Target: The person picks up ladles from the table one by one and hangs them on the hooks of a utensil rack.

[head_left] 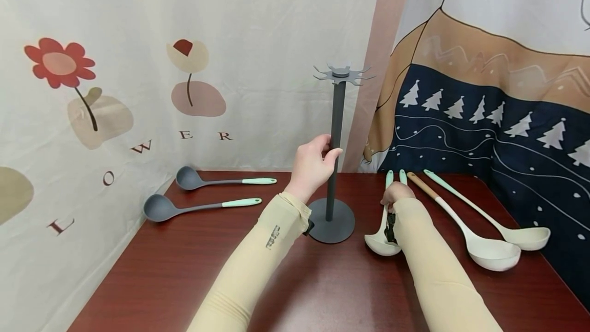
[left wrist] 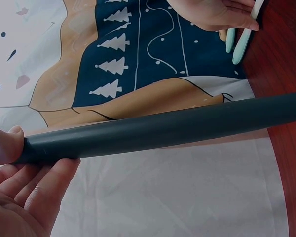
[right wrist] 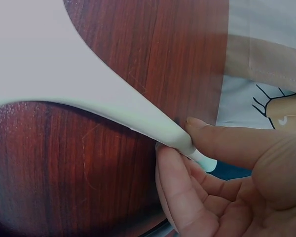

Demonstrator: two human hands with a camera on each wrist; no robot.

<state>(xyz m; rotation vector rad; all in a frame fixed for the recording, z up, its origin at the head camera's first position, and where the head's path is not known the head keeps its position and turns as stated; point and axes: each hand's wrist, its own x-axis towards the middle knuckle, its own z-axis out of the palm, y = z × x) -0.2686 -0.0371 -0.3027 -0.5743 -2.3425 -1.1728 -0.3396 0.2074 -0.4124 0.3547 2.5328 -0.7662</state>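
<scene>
A dark grey stand (head_left: 338, 117) rises from a round base, with a ring of hooks (head_left: 341, 73) at its top. My left hand (head_left: 314, 164) grips its pole (left wrist: 153, 128) about halfway up, thumb on one side and fingers on the other. To the right of the base, my right hand (head_left: 397, 193) pinches the handle of a white ladle (head_left: 382, 244) with a mint end. In the right wrist view, thumb and fingers (right wrist: 175, 182) close on that white handle (right wrist: 153, 121). A second mint handle end (head_left: 403, 175) shows beside it; the rest is hidden behind my arm.
Two grey ladles with mint handles, one behind (head_left: 188, 178) and one in front (head_left: 160, 209), lie at the left. Farther right lie a white ladle with a tan handle (head_left: 493, 255) and a cream ladle (head_left: 527, 238). Printed cloth (head_left: 276, 55) hangs behind the table.
</scene>
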